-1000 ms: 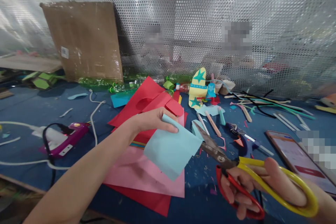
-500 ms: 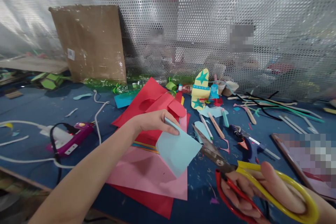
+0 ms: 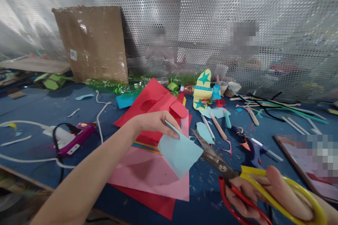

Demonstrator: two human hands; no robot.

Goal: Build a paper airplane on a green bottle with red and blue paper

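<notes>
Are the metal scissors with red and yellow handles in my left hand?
No, your right hand holds the scissors, while your left hand pinches light blue paper.

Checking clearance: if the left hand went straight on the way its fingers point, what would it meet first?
Probably the blades of the scissors, at the right corner of the light blue sheet that the left hand holds. Depth is unclear in this one view; it might pass over or under them.
</notes>
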